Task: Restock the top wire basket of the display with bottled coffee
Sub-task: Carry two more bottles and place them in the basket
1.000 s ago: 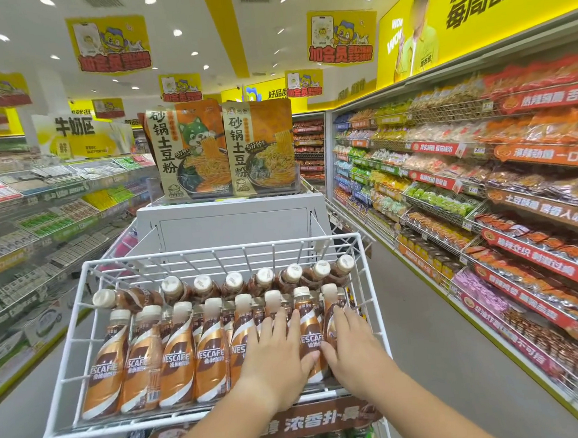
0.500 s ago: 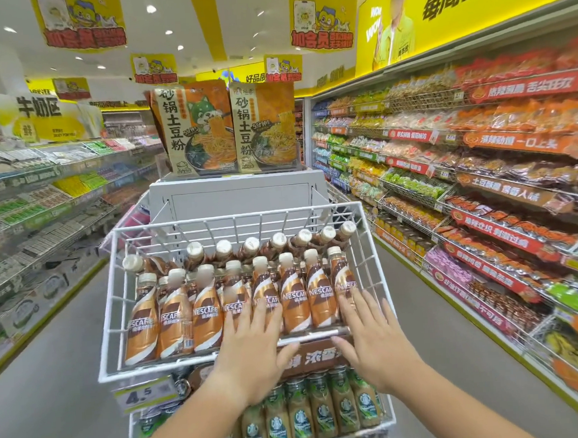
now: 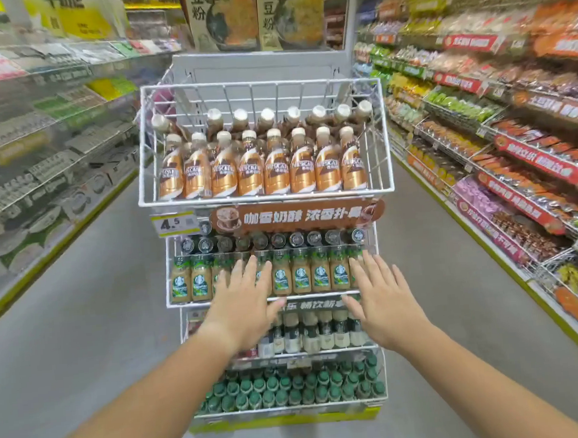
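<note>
The white top wire basket [image 3: 382, 137] of the display holds a front row of brown and orange Nescafe coffee bottles [image 3: 251, 168], with a second row lying behind it. My left hand [image 3: 244, 302] and my right hand [image 3: 381, 291] hover well below that basket, in front of the second tier. Both hands are flat with fingers spread and hold nothing. They cover some of the green-labelled bottles [image 3: 302, 276] on that tier.
Under the top basket hang a brown banner [image 3: 297, 215] and a 4.5 price tag [image 3: 170, 223]. Lower tiers carry pale bottles [image 3: 311, 333] and green-capped bottles [image 3: 292, 389]. Packed shelves line the aisle on the left [image 3: 36, 140] and the right [image 3: 514, 134], with grey floor between.
Both hands have come off the coffee bottles in the top basket and dropped to the second tier. The view has pulled back and tilted down, showing the whole display.
</note>
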The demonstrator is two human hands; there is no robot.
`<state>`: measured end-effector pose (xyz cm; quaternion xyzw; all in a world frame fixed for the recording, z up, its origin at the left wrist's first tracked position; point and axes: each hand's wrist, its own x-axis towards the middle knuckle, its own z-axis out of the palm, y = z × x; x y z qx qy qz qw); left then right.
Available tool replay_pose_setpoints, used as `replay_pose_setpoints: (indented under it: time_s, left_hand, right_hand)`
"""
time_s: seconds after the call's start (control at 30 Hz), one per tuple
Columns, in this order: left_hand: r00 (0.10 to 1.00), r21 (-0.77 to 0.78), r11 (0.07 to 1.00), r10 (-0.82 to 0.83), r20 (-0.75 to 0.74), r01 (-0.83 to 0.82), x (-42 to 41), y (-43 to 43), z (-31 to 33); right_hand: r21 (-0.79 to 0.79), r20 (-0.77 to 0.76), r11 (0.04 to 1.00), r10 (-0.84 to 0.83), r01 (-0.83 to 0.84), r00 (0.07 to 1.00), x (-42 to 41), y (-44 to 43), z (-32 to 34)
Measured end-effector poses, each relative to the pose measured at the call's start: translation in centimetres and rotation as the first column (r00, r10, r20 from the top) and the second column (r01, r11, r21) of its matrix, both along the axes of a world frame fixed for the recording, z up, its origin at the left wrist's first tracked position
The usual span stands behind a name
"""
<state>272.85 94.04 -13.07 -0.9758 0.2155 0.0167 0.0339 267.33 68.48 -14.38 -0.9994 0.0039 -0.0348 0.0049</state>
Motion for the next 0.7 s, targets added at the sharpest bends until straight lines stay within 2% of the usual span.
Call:
replay_pose_setpoints:
  time_s: [0.27,0.43,0.63,0.7]
  left_hand:
    - [0.994,-0.008,1.0,-0.01,-0.109,0.009,-10.3,0.1,-17.2]
    - [0.974,0.008,0.999,-0.035,-0.222,0.038,-14.1,1.5,-31.1]
    - [0.942,0.038,0.995,-0.075,-0.326,0.092,-18.1,4.2,-49.0]
    - [0.928,0.08,0.99,-0.083,-0.363,0.119,-19.2,5.0,-55.1]
  right_hand:
    - [0.085,-0.187,0.996,0.02,-0.004,0.982,-10.4,0.7,-18.1]
    - [0.119,-0.323,0.992,0.008,0.033,0.946,-14.4,2.2,-30.6]
    - [0.109,-0.494,0.991,-0.014,0.078,0.869,-19.2,4.5,-49.0]
    - [0.119,-0.465,0.991,0.003,0.059,0.885,-20.7,5.1,-55.1]
